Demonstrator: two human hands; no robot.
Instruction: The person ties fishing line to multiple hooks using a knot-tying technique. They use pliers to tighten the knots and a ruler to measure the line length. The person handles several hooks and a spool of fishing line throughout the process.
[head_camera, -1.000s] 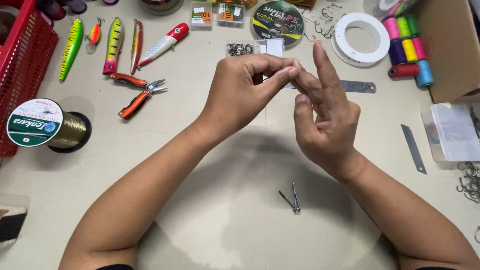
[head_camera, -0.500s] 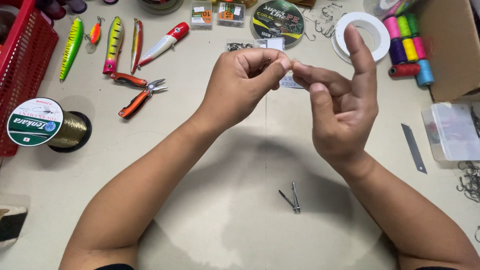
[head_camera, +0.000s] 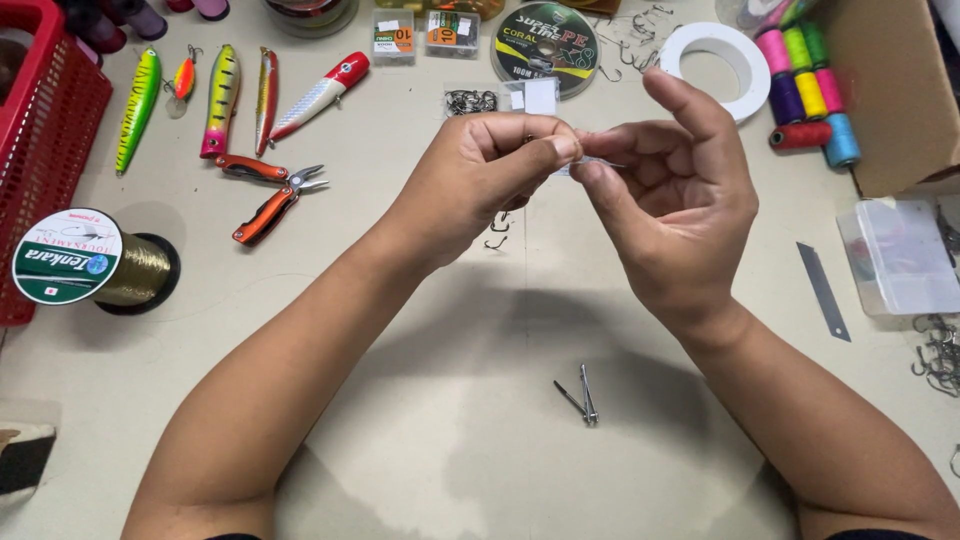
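Note:
Both hands meet above the middle of the beige table. My left hand (head_camera: 480, 185) pinches thumb against forefinger; what sits inside the pinch is hidden. My right hand (head_camera: 670, 200) faces it, thumb and index finger closed on a thin clear line (head_camera: 592, 160) that runs between the two pinches, with the middle finger raised. Two small hooks (head_camera: 497, 232) show just below my left hand; I cannot tell whether they hang from the line or lie on the table.
A small metal clipper (head_camera: 585, 395) lies near me. Orange folding pliers (head_camera: 272, 200), several lures (head_camera: 222, 98), a gold line spool (head_camera: 95, 262) and a red basket (head_camera: 50, 130) are at left. Thread spools (head_camera: 808, 80), a blade (head_camera: 823, 290), a clear box (head_camera: 900, 255) and loose hooks (head_camera: 935, 355) are at right.
Both hands have shifted slightly away from me and right. My right hand's spread fingers have curled in, and its thumb and index now pinch the line close to my left fingertips.

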